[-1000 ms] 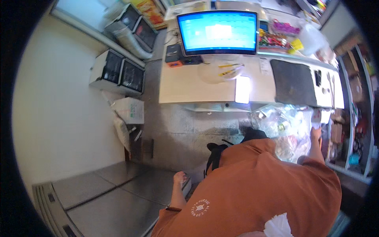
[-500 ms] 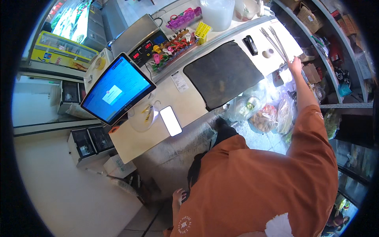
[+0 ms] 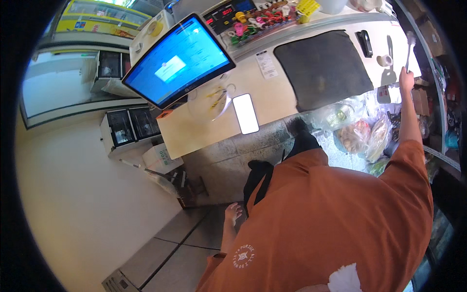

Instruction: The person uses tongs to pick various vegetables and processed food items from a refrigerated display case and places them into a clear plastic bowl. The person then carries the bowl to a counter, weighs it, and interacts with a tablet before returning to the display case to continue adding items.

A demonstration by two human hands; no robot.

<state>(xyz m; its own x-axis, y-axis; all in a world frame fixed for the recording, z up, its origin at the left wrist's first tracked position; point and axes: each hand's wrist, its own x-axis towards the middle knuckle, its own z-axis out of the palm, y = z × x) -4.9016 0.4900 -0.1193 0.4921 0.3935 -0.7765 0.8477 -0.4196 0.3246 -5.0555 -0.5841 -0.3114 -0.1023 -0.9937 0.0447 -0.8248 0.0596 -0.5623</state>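
Observation:
My right hand (image 3: 406, 78) is closed around the handle end of metal tongs (image 3: 410, 45) at the counter's far right end. The tongs point up and away, and their shadow falls on the white surface to the left. A small roll of tape (image 3: 384, 61) and a black stapler (image 3: 364, 44) lie left of the tongs. My left hand (image 3: 233, 213) hangs low beside my body over the floor, fingers loosely curled and apart, with nothing in it.
A dark mat (image 3: 323, 70), a paper slip (image 3: 266, 64) and a lit phone (image 3: 245, 114) lie on the counter (image 3: 194, 138), beside a monitor (image 3: 180, 63). Bagged produce (image 3: 354, 136) sits below the counter's near edge. Shelving (image 3: 433, 73) stands at the right.
The tongs have been lifted and turned in my right hand, and their arms look closer together. The whole view has shifted, so the counter appears higher and farther right. My left hand still hangs.

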